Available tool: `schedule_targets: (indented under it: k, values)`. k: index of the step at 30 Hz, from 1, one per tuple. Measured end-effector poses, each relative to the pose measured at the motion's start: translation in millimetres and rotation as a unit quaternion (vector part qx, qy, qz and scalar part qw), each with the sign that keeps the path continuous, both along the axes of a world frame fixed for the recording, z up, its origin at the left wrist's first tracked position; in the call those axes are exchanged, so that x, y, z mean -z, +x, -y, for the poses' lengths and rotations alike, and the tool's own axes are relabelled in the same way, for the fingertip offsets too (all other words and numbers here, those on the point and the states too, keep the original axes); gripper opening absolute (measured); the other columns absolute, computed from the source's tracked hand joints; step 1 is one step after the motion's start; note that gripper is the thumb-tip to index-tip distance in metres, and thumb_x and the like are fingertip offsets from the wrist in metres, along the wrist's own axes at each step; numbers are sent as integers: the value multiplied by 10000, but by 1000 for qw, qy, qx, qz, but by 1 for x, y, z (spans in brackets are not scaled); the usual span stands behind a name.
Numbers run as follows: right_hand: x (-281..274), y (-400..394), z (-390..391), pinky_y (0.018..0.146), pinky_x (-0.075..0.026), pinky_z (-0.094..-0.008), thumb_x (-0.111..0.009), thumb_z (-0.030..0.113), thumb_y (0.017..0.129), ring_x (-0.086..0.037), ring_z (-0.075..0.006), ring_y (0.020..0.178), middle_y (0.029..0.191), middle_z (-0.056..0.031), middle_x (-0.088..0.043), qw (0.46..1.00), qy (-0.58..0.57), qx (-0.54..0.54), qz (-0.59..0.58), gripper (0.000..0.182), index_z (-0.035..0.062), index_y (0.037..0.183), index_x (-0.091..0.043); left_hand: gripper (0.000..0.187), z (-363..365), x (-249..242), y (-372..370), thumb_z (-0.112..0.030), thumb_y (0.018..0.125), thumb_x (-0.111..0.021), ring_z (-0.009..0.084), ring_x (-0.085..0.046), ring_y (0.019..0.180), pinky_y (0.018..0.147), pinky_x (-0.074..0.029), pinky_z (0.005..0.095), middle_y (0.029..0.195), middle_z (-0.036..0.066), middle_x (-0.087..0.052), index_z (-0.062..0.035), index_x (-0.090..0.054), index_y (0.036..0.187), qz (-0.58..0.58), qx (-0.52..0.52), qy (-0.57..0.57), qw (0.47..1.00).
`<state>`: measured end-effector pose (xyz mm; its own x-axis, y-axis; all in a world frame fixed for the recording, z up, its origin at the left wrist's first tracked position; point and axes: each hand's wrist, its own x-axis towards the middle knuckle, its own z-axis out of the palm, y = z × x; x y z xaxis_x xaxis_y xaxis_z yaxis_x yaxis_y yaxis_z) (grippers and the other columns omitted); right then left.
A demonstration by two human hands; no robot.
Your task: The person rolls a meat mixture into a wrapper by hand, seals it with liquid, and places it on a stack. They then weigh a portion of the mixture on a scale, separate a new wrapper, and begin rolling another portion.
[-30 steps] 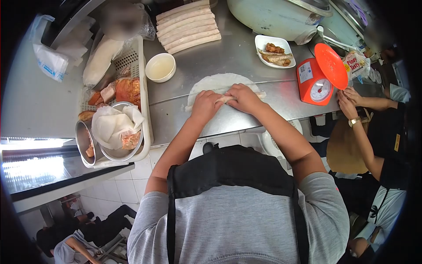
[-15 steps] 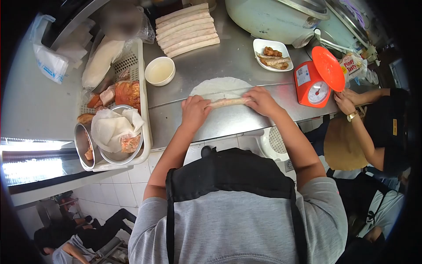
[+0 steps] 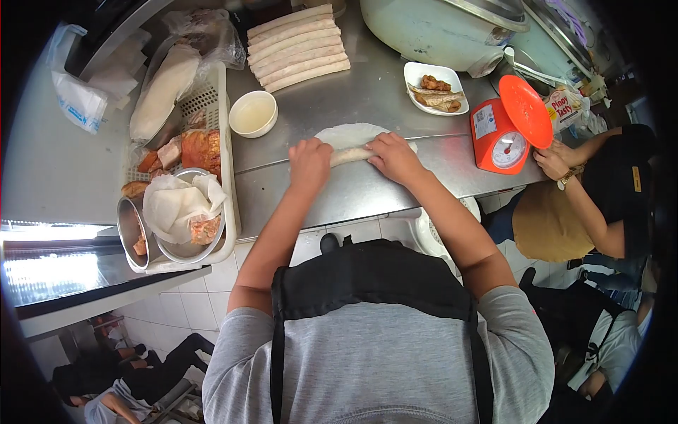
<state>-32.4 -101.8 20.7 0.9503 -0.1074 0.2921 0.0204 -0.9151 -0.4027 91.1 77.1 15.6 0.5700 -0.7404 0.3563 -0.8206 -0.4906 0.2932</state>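
Observation:
A filled spring roll (image 3: 349,155) lies on the steel counter, partly rolled up, with the rest of its thin white wrapper (image 3: 347,133) spread flat on the far side. My left hand (image 3: 311,162) closes over the roll's left end, fingers curled. Over its right part my right hand (image 3: 395,160) is curled too, and a bit of the end shows past the fingers. The undersides of both hands are hidden. Beyond them, several finished spring rolls (image 3: 296,48) lie side by side. A white bowl (image 3: 256,131) of pale liquid stands to the left.
Left, a white plastic basket (image 3: 227,141) holds meat pieces, wrappers (image 3: 173,205) and metal bowls. An orange scale (image 3: 498,134) and a white plate (image 3: 411,68) with fried food are at right. A large pale green tub (image 3: 417,35) stands behind. A co-worker's hands (image 3: 556,161) are beside the scale.
The roll has moved away from me over the wrapper, so less flat wrapper shows. My right hand has shifted left, closer to my left hand.

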Motion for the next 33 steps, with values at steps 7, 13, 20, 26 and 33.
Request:
schedule_targets:
  k: [7,13,20,26,33]
  values:
    - [10,4,6,828,-399,-368,-655,195,708,-509,-252,932,954,-47,-564,999,26,0,-29,267,136,966,-622,280,17,13,-22,-155,655,-684,245,-523,887,792,-380,367,884,67,-580,-88,-639,923,-66,51,-91,992]
    - [-11,24,1,832,-408,-371,-651,209,704,-517,-266,945,954,-56,-578,992,25,-24,-117,261,134,954,-630,244,19,2,-10,-139,688,-664,287,-526,898,816,-402,376,904,107,-592,-64,-640,920,-145,63,-23,987]
    - [-7,36,4,845,-406,-377,-667,238,689,-511,-265,969,972,-62,-578,980,56,-50,-184,275,127,938,-635,246,10,3,1,-127,679,-669,297,-530,892,809,-412,374,901,111,-590,-72,-639,916,-156,104,-21,982]
    - [-5,47,-28,840,-393,-400,-674,247,675,-503,-248,978,982,-50,-565,989,27,-33,-142,306,136,956,-629,279,-19,8,1,-132,640,-707,277,-506,892,797,-390,379,890,75,-558,-108,-647,912,-109,33,-47,992]
    - [-3,-7,24,826,-380,-392,-675,233,680,-506,-241,939,951,-39,-562,997,-7,43,-70,303,140,964,-626,322,-32,19,1,-155,644,-718,256,-470,930,812,-351,374,925,55,-533,-108,-632,951,-107,1,-86,991]
